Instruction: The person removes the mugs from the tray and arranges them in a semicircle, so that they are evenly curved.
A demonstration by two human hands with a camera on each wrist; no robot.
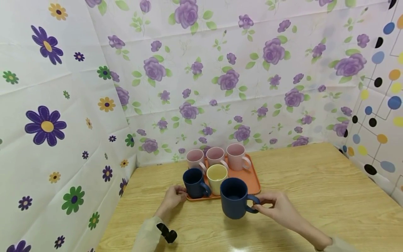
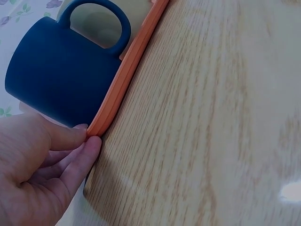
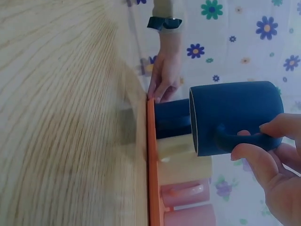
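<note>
My right hand pinches the handle of a dark blue mug, which it holds upright and raised in front of the orange tray. In the right wrist view, the thumb and fingers close around that handle. At the tray's front left corner, my left hand pinches the rim between thumb and fingers, clearly seen in the left wrist view. A second dark blue mug stands on the tray beside this hand, with a pale yellow mug to its right.
Three pink mugs, the rightmost pink mug being set slightly apart, stand in the tray's back row. The tray lies on a wooden table. Flower-printed sheets hang behind it and at the left; a dotted sheet hangs at the right.
</note>
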